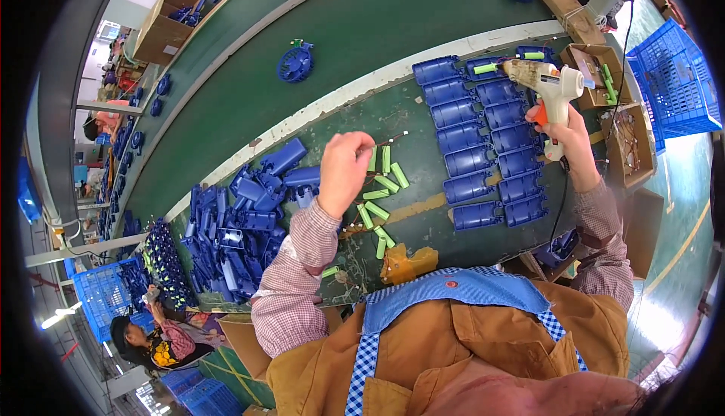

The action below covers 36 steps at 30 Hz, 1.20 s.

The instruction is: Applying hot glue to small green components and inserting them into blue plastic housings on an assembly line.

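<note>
My right hand (576,148) is wrapped round the handle of a white hot glue gun (557,83) with an orange trigger. Its stained nozzle points left, over the top of two columns of blue plastic housings (462,139). A green battery (487,68) lies in a housing by the nozzle, and another green battery (534,55) is in the housing further right. Left of the columns, my left hand (346,173) pinches a green battery (371,160) at its fingertips. Loose green batteries (387,183) with thin wires lie beside and below that hand.
A heap of blue housings (234,223) lies left of my left hand. Beyond the table, a green conveyor belt (362,46) carries a blue fan part (295,63). Cardboard boxes (630,148) and a blue crate (674,76) stand at right. A co-worker (162,340) is at lower left.
</note>
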Tool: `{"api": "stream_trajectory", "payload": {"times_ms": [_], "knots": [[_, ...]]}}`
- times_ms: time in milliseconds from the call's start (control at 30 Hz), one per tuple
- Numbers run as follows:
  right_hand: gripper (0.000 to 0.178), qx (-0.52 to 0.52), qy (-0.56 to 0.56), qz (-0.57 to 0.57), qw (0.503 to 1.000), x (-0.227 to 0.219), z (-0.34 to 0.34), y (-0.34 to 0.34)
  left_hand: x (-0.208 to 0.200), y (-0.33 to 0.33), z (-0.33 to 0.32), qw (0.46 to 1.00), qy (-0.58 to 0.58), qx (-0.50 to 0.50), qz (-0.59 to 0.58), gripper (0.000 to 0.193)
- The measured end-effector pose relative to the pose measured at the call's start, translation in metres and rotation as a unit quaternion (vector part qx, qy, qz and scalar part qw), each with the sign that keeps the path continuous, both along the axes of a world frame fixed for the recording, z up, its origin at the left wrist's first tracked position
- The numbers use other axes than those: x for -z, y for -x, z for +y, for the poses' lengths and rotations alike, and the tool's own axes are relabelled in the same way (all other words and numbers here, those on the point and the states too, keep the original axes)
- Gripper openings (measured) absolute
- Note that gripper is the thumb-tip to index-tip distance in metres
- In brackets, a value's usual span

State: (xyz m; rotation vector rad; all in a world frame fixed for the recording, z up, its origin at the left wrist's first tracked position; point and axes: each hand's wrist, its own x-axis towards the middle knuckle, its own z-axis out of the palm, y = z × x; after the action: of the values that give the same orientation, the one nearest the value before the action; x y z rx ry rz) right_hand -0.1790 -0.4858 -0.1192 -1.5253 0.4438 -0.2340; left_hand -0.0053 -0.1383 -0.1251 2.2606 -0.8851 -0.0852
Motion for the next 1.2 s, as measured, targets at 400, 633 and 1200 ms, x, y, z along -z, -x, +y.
{"api": "stream_trajectory", "payload": {"times_ms": [400,633,1200], "knots": [[0.046,0.000,-0.004,-0.005,1.000,0.000,0.004,0.006,0.042,-0.004,0.000,0.972,-0.178,-0.054,-0.145,0.025],[0.045,0.008,-0.013,-0.018,1.000,-0.011,0.011,0.009,0.013,-0.021,0.020,0.959,0.132,-0.114,0.222,0.027],[0.054,-0.065,-0.211,-0.118,0.968,-0.029,0.039,0.021,-0.024,0.031,-0.064,0.799,0.294,0.048,0.522,0.009]]}}
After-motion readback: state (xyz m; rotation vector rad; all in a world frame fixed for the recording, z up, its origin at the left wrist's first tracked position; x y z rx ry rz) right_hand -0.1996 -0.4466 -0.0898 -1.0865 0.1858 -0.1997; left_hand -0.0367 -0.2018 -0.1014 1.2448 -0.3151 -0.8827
